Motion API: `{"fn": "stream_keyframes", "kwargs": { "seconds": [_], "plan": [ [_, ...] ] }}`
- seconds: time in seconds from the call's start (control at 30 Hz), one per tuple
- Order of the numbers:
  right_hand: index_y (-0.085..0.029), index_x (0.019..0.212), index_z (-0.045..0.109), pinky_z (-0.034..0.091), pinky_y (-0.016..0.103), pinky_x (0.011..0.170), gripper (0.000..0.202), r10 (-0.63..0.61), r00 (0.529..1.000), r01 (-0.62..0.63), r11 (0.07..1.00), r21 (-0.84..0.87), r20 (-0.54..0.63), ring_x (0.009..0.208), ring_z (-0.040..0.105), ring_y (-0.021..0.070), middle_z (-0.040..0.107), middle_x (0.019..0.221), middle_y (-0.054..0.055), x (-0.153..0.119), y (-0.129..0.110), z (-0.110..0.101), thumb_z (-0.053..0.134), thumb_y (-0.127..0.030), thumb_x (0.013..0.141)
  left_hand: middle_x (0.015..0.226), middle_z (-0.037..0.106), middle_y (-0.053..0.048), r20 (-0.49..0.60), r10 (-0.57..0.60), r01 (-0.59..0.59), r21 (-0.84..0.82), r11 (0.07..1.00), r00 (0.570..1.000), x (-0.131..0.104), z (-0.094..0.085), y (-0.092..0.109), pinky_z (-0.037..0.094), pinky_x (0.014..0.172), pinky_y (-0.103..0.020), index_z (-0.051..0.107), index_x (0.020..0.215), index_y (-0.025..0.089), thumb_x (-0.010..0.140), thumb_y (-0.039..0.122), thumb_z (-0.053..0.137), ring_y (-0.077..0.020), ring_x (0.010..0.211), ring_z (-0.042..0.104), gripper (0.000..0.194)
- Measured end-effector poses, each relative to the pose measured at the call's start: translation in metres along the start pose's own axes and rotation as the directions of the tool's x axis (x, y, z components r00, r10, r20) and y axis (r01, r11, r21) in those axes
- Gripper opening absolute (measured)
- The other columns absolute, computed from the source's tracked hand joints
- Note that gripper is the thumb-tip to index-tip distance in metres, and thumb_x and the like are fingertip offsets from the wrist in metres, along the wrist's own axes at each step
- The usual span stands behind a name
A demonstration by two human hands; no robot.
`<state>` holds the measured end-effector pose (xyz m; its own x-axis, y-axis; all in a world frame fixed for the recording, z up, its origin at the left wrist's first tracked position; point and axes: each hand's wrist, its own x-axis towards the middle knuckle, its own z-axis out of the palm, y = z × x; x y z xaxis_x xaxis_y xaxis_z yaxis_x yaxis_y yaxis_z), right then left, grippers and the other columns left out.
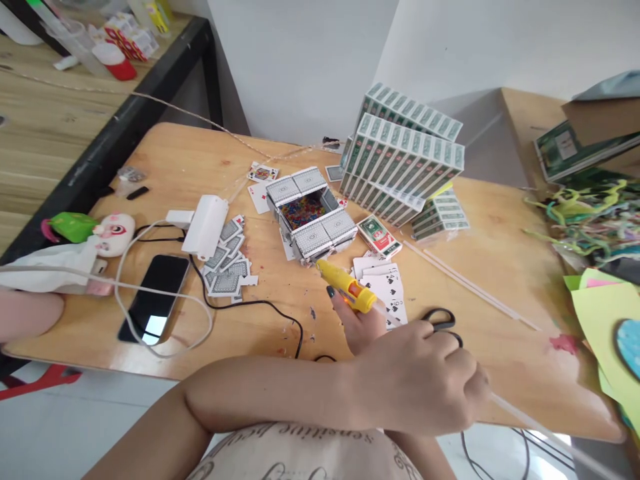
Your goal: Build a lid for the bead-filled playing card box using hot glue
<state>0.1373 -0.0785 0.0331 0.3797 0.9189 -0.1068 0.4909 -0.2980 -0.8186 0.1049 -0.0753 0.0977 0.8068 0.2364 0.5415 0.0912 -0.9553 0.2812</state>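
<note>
My right hand (357, 327) is wrapped round a yellow hot glue gun (347, 285), its nozzle pointing at the near edge of a box built from playing cards (313, 217). Small multicoloured bits (303, 212) show inside the box's opening. Crossing over my right wrist, my left hand (425, 380) is closed on a long translucent glue stick (525, 420). One end of the stick runs toward the back of the gun; the other trails to the lower right. Loose cards (385, 283) lie just beyond the gun, and black-handled scissors (440, 319) lie partly behind my left hand.
Stacked card boxes (400, 160) stand at the back. A red-green card pack (379, 235) and spare glue sticks (465, 280) lie at right. Cut cards (227, 263), a power strip (206, 227), a phone (155, 297) and looping cables (255, 305) occupy the left. Coloured paper (595, 320) sits far right.
</note>
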Motion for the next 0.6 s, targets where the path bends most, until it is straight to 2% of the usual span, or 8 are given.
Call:
{"fn": "stream_keyframes", "kwargs": {
  "seconds": [0.13, 0.3, 0.47, 0.6],
  "plan": [
    [-0.019, 0.065, 0.054, 0.030, 0.026, 0.047, 0.040, 0.022, 1.000, -0.022, 1.000, 0.000, 0.003, 0.047, 0.039, 0.0115, 0.049, 0.053, -0.002, -0.003, -0.008, 0.001, 0.052, -0.057, 0.078, 0.064, 0.051, -0.003, -0.070, -0.024, 0.029, 0.060, 0.998, 0.997, -0.001, -0.005, -0.002, 0.037, 0.051, -0.029, 0.061, 0.081, 0.012, 0.085, 0.013, 0.048, -0.0132, 0.060, 0.048, 0.014],
    [-0.018, 0.071, 0.060, 0.030, 0.027, 0.046, 0.037, 0.022, 1.000, -0.022, 1.000, 0.012, 0.009, 0.047, 0.042, 0.0128, 0.051, 0.052, -0.001, -0.006, -0.016, -0.001, 0.054, -0.055, 0.076, 0.063, 0.048, -0.002, -0.108, -0.029, 0.035, 0.049, 0.998, 0.994, -0.002, -0.013, -0.003, 0.037, 0.051, -0.028, 0.061, 0.080, 0.014, 0.088, 0.018, 0.044, -0.0120, 0.058, 0.045, 0.019],
    [-0.019, 0.073, 0.061, 0.035, 0.028, 0.050, 0.028, 0.019, 1.000, -0.020, 1.000, 0.023, 0.017, 0.052, 0.050, 0.0159, 0.058, 0.059, 0.002, -0.007, -0.020, -0.003, 0.057, -0.047, 0.075, 0.063, 0.047, -0.001, -0.081, -0.017, 0.022, 0.059, 0.998, 0.997, -0.004, -0.018, -0.007, 0.038, 0.051, -0.027, 0.063, 0.080, 0.016, 0.088, 0.019, 0.043, -0.0109, 0.056, 0.043, 0.021],
    [-0.018, 0.073, 0.061, 0.036, 0.028, 0.051, 0.025, -0.030, 1.000, 0.030, 0.999, 0.043, 0.007, 0.053, 0.050, 0.0148, 0.060, 0.064, 0.002, -0.006, -0.022, -0.002, 0.057, -0.043, 0.076, 0.063, 0.045, -0.001, -0.050, 0.007, -0.004, 0.063, 0.998, 0.999, -0.005, -0.017, -0.007, 0.039, 0.051, -0.026, 0.062, 0.082, 0.015, 0.087, 0.018, 0.045, -0.0107, 0.055, 0.042, 0.018]
  ]
}}
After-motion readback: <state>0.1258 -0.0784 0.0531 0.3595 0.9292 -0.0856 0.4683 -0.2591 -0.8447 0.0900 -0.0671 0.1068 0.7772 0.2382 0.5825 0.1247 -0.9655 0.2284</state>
